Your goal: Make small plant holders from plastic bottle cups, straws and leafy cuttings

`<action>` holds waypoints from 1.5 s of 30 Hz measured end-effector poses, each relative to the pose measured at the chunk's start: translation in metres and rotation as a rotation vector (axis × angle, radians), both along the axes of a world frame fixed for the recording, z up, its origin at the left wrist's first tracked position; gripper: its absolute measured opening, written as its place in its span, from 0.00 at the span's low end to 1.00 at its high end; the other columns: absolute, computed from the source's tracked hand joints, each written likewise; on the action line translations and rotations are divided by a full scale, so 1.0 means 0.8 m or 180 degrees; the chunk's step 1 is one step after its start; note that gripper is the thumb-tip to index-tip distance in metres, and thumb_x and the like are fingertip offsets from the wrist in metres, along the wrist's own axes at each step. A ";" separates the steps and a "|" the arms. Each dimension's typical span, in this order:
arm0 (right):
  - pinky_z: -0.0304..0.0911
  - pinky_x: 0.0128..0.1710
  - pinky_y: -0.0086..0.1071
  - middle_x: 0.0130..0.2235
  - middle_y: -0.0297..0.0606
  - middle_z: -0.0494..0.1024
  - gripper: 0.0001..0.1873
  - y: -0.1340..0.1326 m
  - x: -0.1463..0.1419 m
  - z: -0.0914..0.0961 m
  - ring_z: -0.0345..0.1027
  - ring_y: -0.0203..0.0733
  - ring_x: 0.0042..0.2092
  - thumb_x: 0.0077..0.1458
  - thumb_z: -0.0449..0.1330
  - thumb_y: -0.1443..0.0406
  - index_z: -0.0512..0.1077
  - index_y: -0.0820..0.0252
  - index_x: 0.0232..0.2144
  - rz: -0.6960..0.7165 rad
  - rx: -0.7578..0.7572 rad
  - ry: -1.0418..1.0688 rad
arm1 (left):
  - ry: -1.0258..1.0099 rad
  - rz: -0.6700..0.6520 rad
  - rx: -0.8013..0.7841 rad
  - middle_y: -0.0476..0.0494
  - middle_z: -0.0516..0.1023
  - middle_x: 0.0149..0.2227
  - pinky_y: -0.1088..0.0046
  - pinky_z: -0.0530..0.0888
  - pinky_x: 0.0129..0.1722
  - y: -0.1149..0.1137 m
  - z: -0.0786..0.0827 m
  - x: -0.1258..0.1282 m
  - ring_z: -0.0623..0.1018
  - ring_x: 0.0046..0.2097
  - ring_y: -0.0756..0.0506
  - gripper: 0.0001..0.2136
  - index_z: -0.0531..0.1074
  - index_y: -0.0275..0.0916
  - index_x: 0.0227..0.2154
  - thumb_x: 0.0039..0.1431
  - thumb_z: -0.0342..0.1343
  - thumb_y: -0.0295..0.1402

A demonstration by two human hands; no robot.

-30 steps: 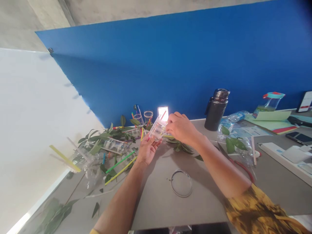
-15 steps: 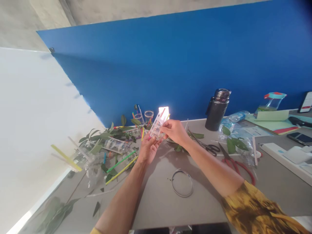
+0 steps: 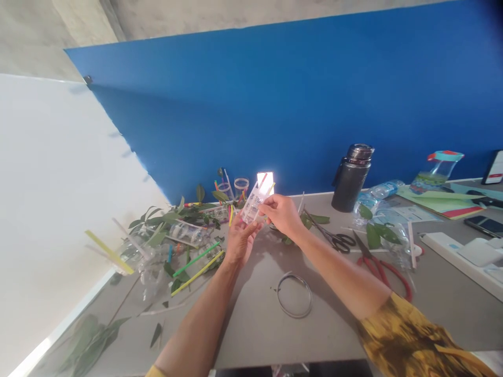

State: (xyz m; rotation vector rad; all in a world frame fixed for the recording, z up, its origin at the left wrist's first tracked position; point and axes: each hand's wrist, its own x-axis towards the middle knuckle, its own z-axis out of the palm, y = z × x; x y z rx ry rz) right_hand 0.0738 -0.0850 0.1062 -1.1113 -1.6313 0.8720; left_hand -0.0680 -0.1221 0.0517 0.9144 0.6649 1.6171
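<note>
A clear plastic piece with rows of small cups [image 3: 252,206] and straws along its edges is held up over the table, tilted. My left hand [image 3: 241,242] is closed around its lower left end, thumb on the front. With thumb and fingertips, my right hand [image 3: 283,214] pinches its right side; exactly which part lies under the fingertips is hidden. A red straw [image 3: 262,181] sticks up at the top of the piece, in front of a bright glowing rectangle [image 3: 269,179]. Below the hands lies a coil of grey wire [image 3: 294,296].
Leaves and clear plastic pieces are heaped at left with a green straw [image 3: 196,258] and a yellow straw [image 3: 197,273]. Two clear cups [image 3: 241,183] stand behind. To the right are black scissors [image 3: 341,241], red-handled scissors [image 3: 379,267], a dark flask [image 3: 351,178] and a white power strip [image 3: 459,262].
My left hand's fingers have drawn in closer around the lower end of the plastic piece. The right hand stays pinched at its side. The view has shifted slightly.
</note>
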 end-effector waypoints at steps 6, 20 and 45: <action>0.64 0.26 0.32 0.26 0.35 0.81 0.09 -0.002 -0.003 0.001 0.72 0.41 0.25 0.56 0.63 0.57 0.74 0.56 0.30 -0.0049 0.0075 -0.0129 | -0.0038 0.0026 0.0005 0.42 0.79 0.56 0.59 0.72 0.58 0.001 -0.003 0.000 0.79 0.55 0.40 0.29 0.74 0.46 0.53 0.47 0.75 0.31; 0.59 0.26 0.31 0.24 0.33 0.78 0.11 -0.004 -0.003 0.001 0.69 0.41 0.26 0.53 0.64 0.55 0.72 0.55 0.27 -0.0127 0.0071 -0.0262 | -0.0089 0.0277 -0.0086 0.44 0.80 0.53 0.56 0.73 0.57 0.004 -0.007 -0.002 0.79 0.54 0.40 0.26 0.74 0.46 0.50 0.47 0.75 0.33; 0.56 0.23 0.29 0.17 0.27 0.68 0.15 0.029 0.023 0.000 0.61 0.34 0.20 0.48 0.66 0.54 0.72 0.59 0.25 0.0244 0.0179 0.0317 | 0.0100 0.0346 -0.0228 0.43 0.81 0.44 0.64 0.75 0.38 0.008 -0.011 -0.007 0.83 0.37 0.42 0.33 0.72 0.43 0.52 0.39 0.77 0.34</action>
